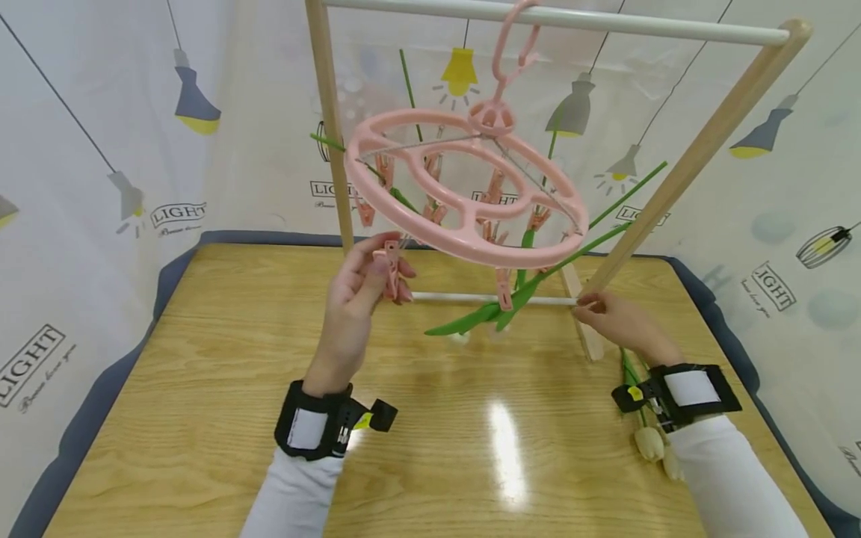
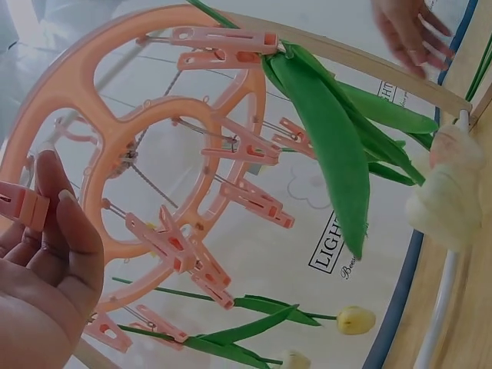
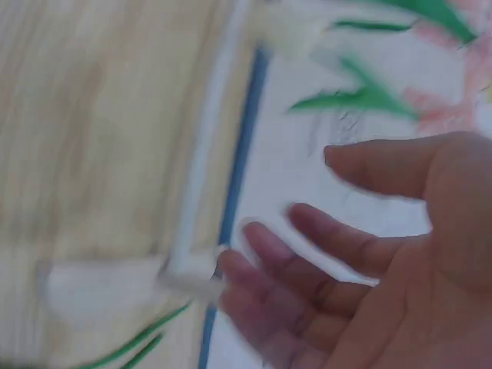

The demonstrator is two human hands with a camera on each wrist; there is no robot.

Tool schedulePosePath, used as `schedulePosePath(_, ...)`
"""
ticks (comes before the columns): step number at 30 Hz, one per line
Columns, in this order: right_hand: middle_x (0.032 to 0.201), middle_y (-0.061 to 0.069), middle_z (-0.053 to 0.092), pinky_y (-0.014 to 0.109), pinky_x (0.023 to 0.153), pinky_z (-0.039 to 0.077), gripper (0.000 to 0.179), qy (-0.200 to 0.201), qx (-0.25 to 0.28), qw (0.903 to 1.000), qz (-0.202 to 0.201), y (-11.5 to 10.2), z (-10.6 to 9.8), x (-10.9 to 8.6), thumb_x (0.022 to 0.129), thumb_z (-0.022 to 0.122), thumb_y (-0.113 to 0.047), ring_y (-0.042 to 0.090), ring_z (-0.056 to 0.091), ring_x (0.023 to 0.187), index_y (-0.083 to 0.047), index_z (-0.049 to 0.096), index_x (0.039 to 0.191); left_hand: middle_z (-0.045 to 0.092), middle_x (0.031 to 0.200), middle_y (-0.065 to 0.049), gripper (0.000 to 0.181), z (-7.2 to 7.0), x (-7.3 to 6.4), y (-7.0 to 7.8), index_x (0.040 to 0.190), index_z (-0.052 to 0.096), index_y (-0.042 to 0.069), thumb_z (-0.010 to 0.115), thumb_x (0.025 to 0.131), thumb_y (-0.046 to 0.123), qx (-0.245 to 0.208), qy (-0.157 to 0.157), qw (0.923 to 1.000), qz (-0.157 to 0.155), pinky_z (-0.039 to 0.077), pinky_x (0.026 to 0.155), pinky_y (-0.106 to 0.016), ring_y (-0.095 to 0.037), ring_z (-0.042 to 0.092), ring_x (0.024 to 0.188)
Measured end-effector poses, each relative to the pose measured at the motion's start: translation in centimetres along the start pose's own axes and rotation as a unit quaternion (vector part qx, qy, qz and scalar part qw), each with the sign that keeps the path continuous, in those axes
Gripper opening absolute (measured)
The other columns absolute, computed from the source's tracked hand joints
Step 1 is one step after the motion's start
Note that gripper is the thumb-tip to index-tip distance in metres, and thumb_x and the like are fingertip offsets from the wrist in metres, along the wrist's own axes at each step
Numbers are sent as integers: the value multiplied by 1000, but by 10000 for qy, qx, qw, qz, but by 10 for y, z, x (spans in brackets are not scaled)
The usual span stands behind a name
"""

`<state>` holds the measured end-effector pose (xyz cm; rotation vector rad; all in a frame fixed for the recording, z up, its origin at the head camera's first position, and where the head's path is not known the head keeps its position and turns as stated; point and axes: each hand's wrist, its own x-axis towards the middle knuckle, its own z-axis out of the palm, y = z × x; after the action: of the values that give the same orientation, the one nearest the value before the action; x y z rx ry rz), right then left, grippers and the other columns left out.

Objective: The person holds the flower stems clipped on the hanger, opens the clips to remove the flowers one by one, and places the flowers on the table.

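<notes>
A round pink clip hanger (image 1: 430, 228) hangs by its hook from a white rail. My left hand (image 1: 350, 295) pinches a pink clothespin (image 1: 392, 267) at the hanger's near left, thumb in front. In the left wrist view the same clothespin (image 2: 23, 206) is partly cut off by the frame edge. Other clothespins (image 2: 246, 201) dangle from the ring, some gripping artificial tulips (image 2: 355, 320) by their green stems, blooms downward. My right hand (image 1: 622, 321) is by the foot of the right post, holding nothing; the right wrist view shows its fingers spread and loosely bent.
A wooden stand carries the white top rail (image 1: 605, 22) and a lower white bar (image 1: 457, 297). Its right post (image 1: 693, 157) slants down beside my right hand. White tulips (image 1: 649, 444) lie on the wooden table (image 1: 202, 418) under my right wrist. A printed curtain hangs behind.
</notes>
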<state>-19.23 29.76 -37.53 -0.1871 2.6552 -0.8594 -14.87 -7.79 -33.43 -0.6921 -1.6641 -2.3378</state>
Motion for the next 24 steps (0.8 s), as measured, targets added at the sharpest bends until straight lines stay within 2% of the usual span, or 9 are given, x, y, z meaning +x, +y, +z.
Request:
schedulePosePath(5,147,34,30,68,102,35,80,-304,1171,9918,-399,-31,-2,-5,96,58,-38,48,34,131,-3,13,152,65,93,4,43,2,0,-3,137,40,-7,41,105,21,7,17,10000,-82,52,65,-16,-10,61,72)
schedulePosePath(8,150,30,27,67,105,34,83,-321,1550,9865,-414,-46,-2,-9,94,60,-39,45,32,133,-4,12,151,65,93,5,40,4,0,-4,138,39,-7,38,105,17,52,-7,9998,-190,51,64,-16,-10,61,72)
schedulePosePath(11,147,24,30,58,101,42,77,75,1823,9823,-416,-58,2,-12,91,63,-42,39,37,130,-9,17,145,64,94,5,38,5,0,-4,138,39,-6,35,106,12,145,-66,9995,-278,50,64,-17,-10,60,74)
schedulePosePath(13,143,17,31,44,96,48,69,533,2157,9729,-633,-65,5,-13,92,64,-36,32,41,125,-12,20,140,64,94,4,37,6,0,-5,138,39,-5,35,106,11,202,-103,9993,-313,49,65,-18,-10,60,74)
schedulePosePath(15,137,9,32,30,89,52,61,960,2491,9587,-982,-71,7,-14,93,64,-27,26,44,119,-16,22,137,63,95,4,37,6,0,-5,139,39,-5,34,106,10,231,-142,9991,-334,49,65,-19,-10,60,75)
schedulePosePath(17,133,2,33,19,83,52,59,1203,2738,9437,-1417,-75,9,-15,94,62,-17,22,46,115,-19,24,139,63,95,4,37,6,0,-6,139,38,-4,34,106,10,237,-163,9989,-367,49,65,-19,-10,61,75)
schedulePosePath(19,129,-2,39,15,80,53,56,1254,2927,9309,-1788,-78,9,-17,95,60,-11,20,47,113,-19,29,141,64,96,4,37,6,0,-6,139,39,-3,34,106,11,241,-169,9986,-435,50,66,-19,-11,61,76)
schedulePosePath(21,124,-3,46,14,80,52,49,1190,3039,9226,-2055,-80,10,-18,96,58,-9,19,49,111,-15,36,140,64,97,3,37,6,-1,-7,139,39,-1,35,106,13,245,-206,9980,-540,50,68,-20,-11,62,78)
schedulePosePath(24,115,-2,58,15,78,52,35,1042,3106,9165,-2296,-81,11,-18,98,54,-9,17,54,104,-7,47,133,64,100,3,38,7,-1,-8,141,38,1,36,106,15,253,-275,9967,-717,52,71,-20,-11,62,82)
